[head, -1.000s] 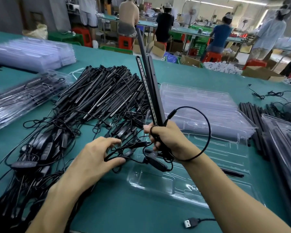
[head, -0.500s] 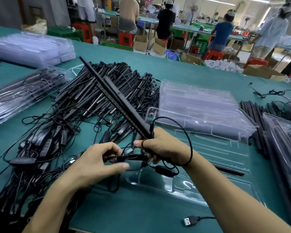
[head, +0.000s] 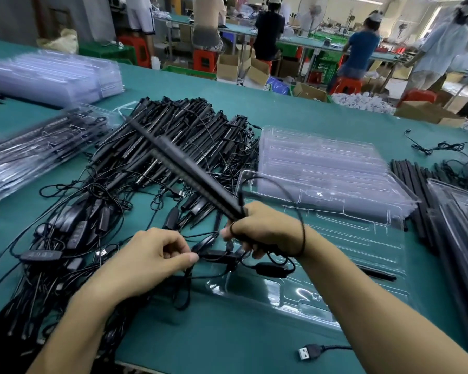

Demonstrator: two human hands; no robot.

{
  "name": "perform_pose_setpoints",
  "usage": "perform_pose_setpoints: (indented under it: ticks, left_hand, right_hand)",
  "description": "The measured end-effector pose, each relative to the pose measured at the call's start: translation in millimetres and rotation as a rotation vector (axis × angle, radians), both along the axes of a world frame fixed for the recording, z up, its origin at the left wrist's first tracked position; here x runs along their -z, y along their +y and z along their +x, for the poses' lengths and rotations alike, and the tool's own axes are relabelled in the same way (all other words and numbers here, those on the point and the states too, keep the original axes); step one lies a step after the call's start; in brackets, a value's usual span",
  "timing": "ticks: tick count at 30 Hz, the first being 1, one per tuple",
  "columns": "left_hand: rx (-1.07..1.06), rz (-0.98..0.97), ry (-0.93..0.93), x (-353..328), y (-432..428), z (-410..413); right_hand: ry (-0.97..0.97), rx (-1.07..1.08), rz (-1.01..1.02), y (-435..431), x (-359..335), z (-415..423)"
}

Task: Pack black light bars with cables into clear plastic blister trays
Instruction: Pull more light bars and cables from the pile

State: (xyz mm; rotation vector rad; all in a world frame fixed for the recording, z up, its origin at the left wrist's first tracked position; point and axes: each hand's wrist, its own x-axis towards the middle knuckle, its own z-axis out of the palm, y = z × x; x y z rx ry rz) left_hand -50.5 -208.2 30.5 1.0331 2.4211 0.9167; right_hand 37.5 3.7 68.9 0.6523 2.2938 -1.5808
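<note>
My right hand (head: 265, 230) grips the near ends of a few black light bars (head: 184, 166), which slant up and to the left over the pile. A black cable (head: 295, 195) loops around that hand and wrist. My left hand (head: 152, 257) pinches part of the same cable next to an inline controller (head: 216, 255), just left of the right hand. Below both hands lies an open clear blister tray (head: 335, 265) on the green table, with one black piece (head: 378, 275) lying on its right part.
A big pile of black light bars and tangled cables (head: 157, 147) fills the left middle. Stacked clear trays (head: 322, 168) sit behind the open one; filled trays (head: 30, 147) lie at left, more bars (head: 416, 190) at right. A USB plug (head: 307, 352) lies near the table's front edge.
The bars in my right hand have swung from upright down to the left, now slanting over the pile. My left hand has closed in on the cable beside the right hand.
</note>
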Motion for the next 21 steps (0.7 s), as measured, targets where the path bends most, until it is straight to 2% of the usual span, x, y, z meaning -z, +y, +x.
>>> perform_pose_setpoints:
  ticks: [4, 8, 11, 17, 21]
  left_hand:
    - [-0.008, 0.131, -0.011, 1, -1, -8]
    - [-0.084, 0.254, 0.082, 9, 0, -5]
    - [-0.048, 0.320, 0.198, 12, -1, -2]
    - [0.024, 0.331, 0.353, 17, -2, 3]
    - [0.074, 0.339, 0.279, 22, 0, 10]
  right_hand:
    - [0.121, 0.121, -0.171, 14, -2, 7]
    - [0.117, 0.083, -0.253, 15, -4, 10]
    - [0.096, 0.062, -0.274, 17, -5, 11]
    - [0.076, 0.047, -0.235, 15, -5, 11]
    - [0.109, -0.007, -0.087, 3, -6, 5]
